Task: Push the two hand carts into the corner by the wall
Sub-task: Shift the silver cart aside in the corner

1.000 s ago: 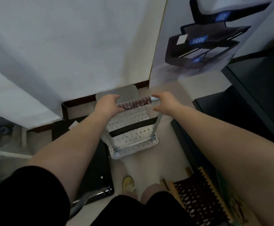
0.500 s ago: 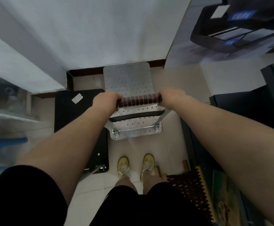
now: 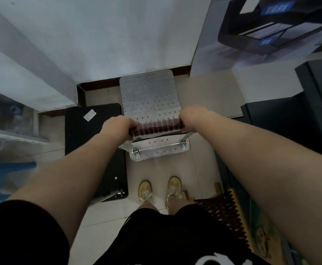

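I have both hands wrapped around the ribbed handle point(image 3: 157, 127), left hand point(image 3: 119, 127) at one end, right hand point(image 3: 191, 118) at the other, so the silver cart point(image 3: 149, 96) steers straight. Its perforated deck meets the baseboard under the white wall point(image 3: 106, 35). The black cart point(image 3: 94, 150) lies just beside it, on the left. Pale floor tiles point(image 3: 202, 96); dark cabinets crowd the right.

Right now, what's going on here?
A person stands gripping the red-and-black ribbed handle of a perforated silver metal hand cart, left hand and right hand at its ends. The cart's front edge sits at the wall's dark baseboard. A black flat hand cart lies beside it on the left.
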Demonstrator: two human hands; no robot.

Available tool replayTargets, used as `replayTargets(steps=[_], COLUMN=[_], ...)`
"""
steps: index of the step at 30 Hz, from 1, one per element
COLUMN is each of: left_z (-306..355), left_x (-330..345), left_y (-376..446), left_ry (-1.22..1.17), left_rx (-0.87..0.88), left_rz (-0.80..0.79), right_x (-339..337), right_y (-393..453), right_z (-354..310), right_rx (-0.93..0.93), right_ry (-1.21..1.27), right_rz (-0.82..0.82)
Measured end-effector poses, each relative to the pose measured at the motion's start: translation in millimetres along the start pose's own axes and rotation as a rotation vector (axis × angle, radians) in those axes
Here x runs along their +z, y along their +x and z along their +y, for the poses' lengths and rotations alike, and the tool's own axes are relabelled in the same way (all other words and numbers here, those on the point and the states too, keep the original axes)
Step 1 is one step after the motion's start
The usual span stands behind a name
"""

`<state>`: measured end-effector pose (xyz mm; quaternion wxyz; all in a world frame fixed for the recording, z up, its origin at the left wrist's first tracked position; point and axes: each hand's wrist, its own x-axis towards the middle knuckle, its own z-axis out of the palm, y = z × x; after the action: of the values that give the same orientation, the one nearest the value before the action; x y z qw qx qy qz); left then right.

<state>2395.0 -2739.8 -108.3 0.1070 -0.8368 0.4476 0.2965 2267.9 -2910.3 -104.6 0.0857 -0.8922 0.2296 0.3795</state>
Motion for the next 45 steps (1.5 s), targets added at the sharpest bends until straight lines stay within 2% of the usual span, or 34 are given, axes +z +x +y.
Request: replayTargets(steps=[9,20,30,45], left_z=[26.6,64.4,91.7,97.7], left_x=[10.7,8.1,-6.6,-34.2], left_y=[-12.8,13.5,47.2,78.4], left_ry=[-0.025,-0.047,-0.137,-0.155], left_rx=[0.063,0.095,0.069,0.007], left_rz=[-0.003,0.039,0.024,0.050], right_x=[22.1,30.6,16.9,-8.0], right_y=[-27.5,-27.7,-11.4,16.4], right_z=[14.1,57.5,92.9,113.1], right_rx=[0.048,0.141,0.153,0.180], right_ry=[-0.025,0.007,-0.044,-0.039], right_rz=[-0.050,-0.061,0.032,0.066])
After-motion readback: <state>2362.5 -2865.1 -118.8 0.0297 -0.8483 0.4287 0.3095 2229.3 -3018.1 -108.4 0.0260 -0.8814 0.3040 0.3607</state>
